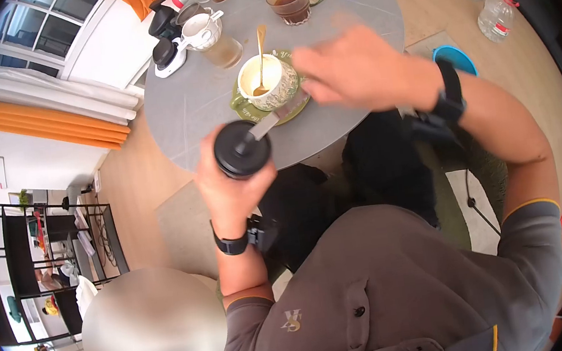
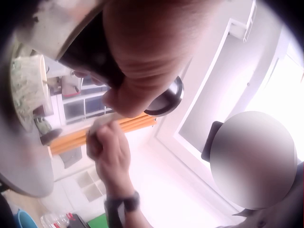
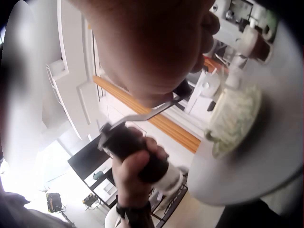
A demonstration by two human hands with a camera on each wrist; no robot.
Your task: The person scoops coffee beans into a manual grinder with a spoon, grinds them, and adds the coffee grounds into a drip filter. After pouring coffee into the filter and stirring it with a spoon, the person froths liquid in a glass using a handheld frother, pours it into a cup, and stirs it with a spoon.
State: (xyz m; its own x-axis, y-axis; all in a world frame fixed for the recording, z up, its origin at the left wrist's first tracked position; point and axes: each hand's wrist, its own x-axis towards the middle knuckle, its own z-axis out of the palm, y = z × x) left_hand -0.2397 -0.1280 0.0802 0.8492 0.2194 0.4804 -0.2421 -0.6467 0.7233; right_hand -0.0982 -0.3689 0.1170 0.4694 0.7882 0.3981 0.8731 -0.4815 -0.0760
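A black hand coffee grinder (image 1: 244, 155) is gripped round its body by my left hand (image 1: 223, 199), in front of the table's near edge. Its metal crank (image 1: 265, 124) reaches from the lid toward my right hand (image 1: 362, 66). In the right wrist view, the crank ends in a dark knob (image 3: 182, 89), which my right fingers hold. My right hand is blurred in the head view. Just beyond the grinder, a patterned cup (image 1: 282, 94) with a gold spoon (image 1: 261, 46) in it stands on a green saucer (image 1: 243, 108).
On the round grey table (image 1: 181, 117) stand a glass of brown liquid (image 1: 290, 9), a glass vessel (image 1: 225, 53) with a white strainer (image 1: 198, 27) and a white-based device (image 1: 170, 62). A blue bucket (image 1: 456, 58) and a plastic bottle (image 1: 495, 18) are on the floor at right.
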